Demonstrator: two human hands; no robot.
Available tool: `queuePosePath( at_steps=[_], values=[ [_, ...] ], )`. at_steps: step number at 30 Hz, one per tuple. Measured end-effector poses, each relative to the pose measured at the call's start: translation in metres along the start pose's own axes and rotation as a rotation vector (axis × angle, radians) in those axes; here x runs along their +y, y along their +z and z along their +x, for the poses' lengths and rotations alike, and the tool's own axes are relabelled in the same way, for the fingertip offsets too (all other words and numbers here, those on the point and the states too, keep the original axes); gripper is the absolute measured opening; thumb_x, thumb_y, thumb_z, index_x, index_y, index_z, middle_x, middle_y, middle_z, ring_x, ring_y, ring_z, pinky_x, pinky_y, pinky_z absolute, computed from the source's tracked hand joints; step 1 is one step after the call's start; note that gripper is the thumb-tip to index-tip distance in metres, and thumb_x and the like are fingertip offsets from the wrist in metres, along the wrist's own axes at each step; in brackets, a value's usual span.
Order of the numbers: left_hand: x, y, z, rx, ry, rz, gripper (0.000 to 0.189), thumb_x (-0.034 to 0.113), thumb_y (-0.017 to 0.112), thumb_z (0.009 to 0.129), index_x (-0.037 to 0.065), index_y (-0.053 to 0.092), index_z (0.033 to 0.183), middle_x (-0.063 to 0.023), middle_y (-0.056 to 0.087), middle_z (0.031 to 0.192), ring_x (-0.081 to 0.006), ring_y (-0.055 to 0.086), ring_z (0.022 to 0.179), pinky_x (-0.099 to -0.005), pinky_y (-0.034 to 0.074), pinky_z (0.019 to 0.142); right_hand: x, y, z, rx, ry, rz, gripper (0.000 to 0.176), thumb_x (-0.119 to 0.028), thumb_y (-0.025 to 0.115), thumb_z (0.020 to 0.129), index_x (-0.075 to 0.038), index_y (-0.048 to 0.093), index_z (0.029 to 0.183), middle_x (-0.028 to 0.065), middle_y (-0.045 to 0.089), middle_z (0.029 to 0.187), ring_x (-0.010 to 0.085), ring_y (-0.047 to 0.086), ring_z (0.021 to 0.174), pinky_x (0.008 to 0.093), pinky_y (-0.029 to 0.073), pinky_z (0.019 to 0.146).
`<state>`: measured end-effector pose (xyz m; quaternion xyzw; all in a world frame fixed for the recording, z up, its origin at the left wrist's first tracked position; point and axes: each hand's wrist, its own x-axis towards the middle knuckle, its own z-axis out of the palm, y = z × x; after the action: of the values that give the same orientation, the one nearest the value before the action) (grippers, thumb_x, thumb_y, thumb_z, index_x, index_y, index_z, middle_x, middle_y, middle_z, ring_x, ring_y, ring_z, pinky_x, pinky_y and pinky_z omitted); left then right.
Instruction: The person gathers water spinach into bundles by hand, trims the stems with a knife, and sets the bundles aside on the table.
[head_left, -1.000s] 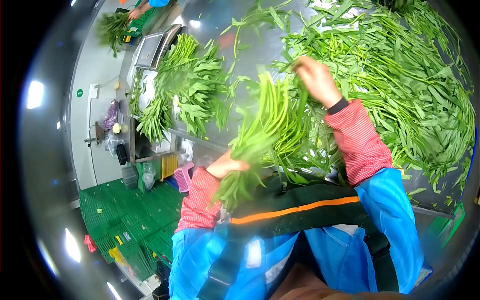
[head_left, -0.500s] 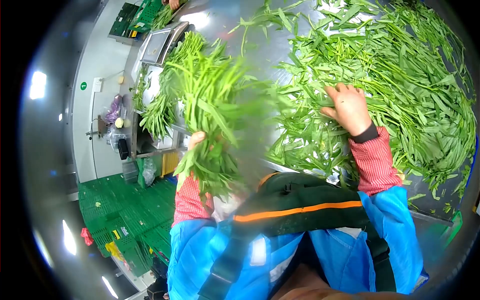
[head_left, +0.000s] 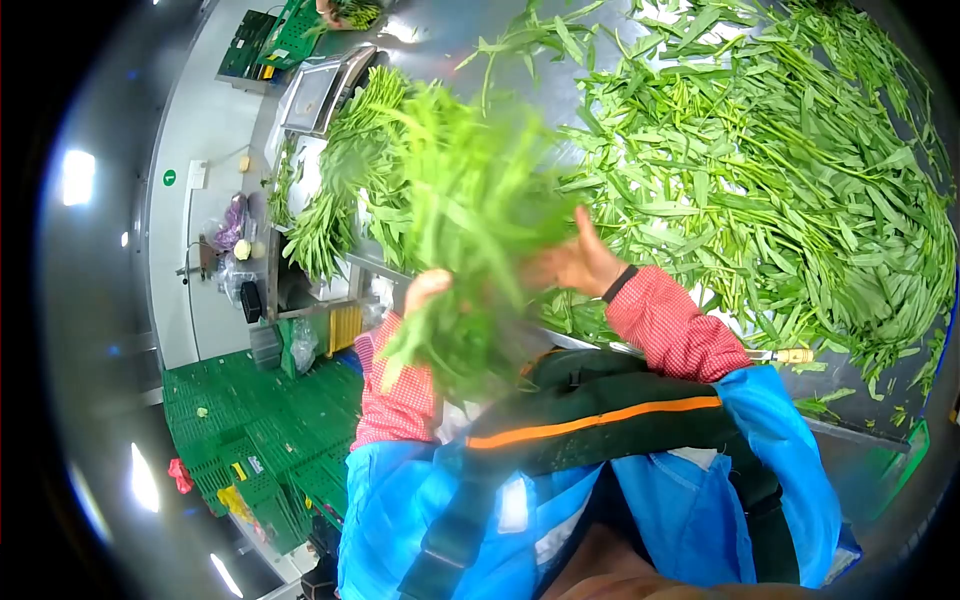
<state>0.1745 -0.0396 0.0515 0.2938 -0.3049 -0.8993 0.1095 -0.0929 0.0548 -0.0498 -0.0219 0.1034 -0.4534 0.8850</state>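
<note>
A bunch of leafy green stems (head_left: 465, 200), blurred by motion, is held upright in my left hand (head_left: 428, 290), whose fingers wrap round its lower part. My right hand (head_left: 580, 262) is at the right side of this bunch, thumb raised and apart from the fingers; its fingertips are blurred against the leaves. To the right, a large pile of loose leafy stems (head_left: 800, 180) spreads over the metal table (head_left: 440, 50). More stems (head_left: 335, 200) lie in bundles to the left of the held bunch.
A scale (head_left: 315, 92) stands at the table's back left. Beyond it are green crates (head_left: 290, 38) and another person's hand (head_left: 328, 12). Green plastic crates (head_left: 210, 390) cover the lower left. A wooden-handled tool (head_left: 795, 355) lies at the table's near edge.
My right hand has left the pile and moved left to the held bunch. The bunch has shifted slightly right with my left hand. The tool's handle now shows more fully.
</note>
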Motion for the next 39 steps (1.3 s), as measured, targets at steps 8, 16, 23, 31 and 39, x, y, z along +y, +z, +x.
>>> queuePosePath(
  at_steps=[8, 16, 23, 31, 39],
  values=[
    [-0.049, 0.086, 0.053, 0.274, -0.078, 1.353, 0.077, 0.017, 0.077, 0.068, 0.001, 0.039, 0.133, -0.0185, 0.05, 0.129, -0.0301, 0.057, 0.109, -0.0355, 0.044, 0.094, -0.044, -0.028, -0.002, -0.053, -0.373, 0.203, 0.083, -0.075, 0.038, 0.083, -0.007, 0.051, 0.129, 0.0173, 0.06, 0.113, 0.0333, 0.058, 0.104, 0.0485, 0.048, 0.09],
    [-0.062, 0.113, 0.063, 0.349, -0.181, 1.871, 0.085, 0.033, 0.082, 0.064, 0.008, 0.036, 0.131, -0.0277, 0.051, 0.11, -0.0439, 0.06, 0.091, -0.0469, 0.051, 0.08, -0.058, -0.027, -0.018, -0.018, -0.473, 0.022, 0.075, -0.065, 0.036, 0.09, -0.001, 0.052, 0.125, 0.0169, 0.064, 0.094, 0.0293, 0.063, 0.081, 0.0446, 0.052, 0.08],
    [-0.041, 0.11, 0.067, 0.191, -0.105, 1.862, 0.11, 0.04, 0.085, 0.057, 0.002, 0.027, 0.142, -0.0285, 0.033, 0.134, -0.0397, 0.037, 0.126, -0.0473, 0.036, 0.103, -0.052, -0.045, -0.026, -0.008, -0.609, -0.065, 0.065, -0.059, 0.04, 0.092, -0.004, 0.053, 0.123, 0.0131, 0.063, 0.089, 0.0249, 0.062, 0.076, 0.0415, 0.053, 0.077],
    [-0.004, 0.068, 0.076, 0.473, 0.316, 1.379, 0.067, 0.035, 0.078, 0.063, 0.002, 0.054, 0.116, -0.023, 0.044, 0.134, -0.0337, 0.034, 0.133, -0.0428, 0.026, 0.11, -0.047, -0.046, -0.021, 0.026, -0.636, -0.106, 0.051, -0.049, 0.044, 0.095, -0.007, 0.054, 0.121, 0.0101, 0.063, 0.086, 0.0215, 0.062, 0.074, 0.0364, 0.054, 0.071],
    [-0.041, 0.146, 0.114, 0.5, 0.251, 1.686, 0.105, 0.045, 0.084, 0.057, -0.001, 0.035, 0.138, -0.0238, 0.054, 0.121, -0.0356, 0.052, 0.115, -0.0432, 0.038, 0.1, -0.056, 0.004, -0.017, 0.298, -0.551, -0.042, 0.044, -0.043, 0.04, 0.099, -0.01, 0.052, 0.126, 0.0055, 0.062, 0.101, 0.0179, 0.061, 0.083, 0.0332, 0.054, 0.07]
  ],
)
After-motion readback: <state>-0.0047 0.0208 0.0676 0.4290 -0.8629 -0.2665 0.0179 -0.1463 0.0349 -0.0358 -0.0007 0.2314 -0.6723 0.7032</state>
